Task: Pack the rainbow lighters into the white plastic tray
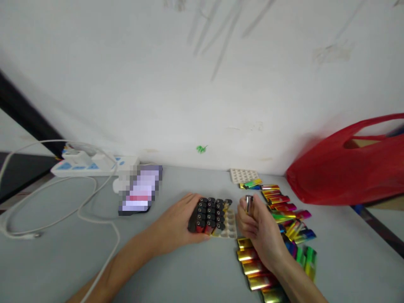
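Note:
My left hand (176, 225) rests on the table against the left side of a white tray (232, 230), its fingers curled along the tray's edge. The tray holds several upright lighters (211, 214) with black tops. My right hand (260, 229) is closed around one lighter (249, 204), metal top up, just right of the tray. Several shiny multicoloured lighters (284, 207) lie flat on the table right of and under my right hand.
An empty white tray (243, 174) lies by the wall. A red plastic bag (350, 168) sits at the right. A phone (140, 191), a white power strip (91, 165) and a white cable (91, 210) are at the left.

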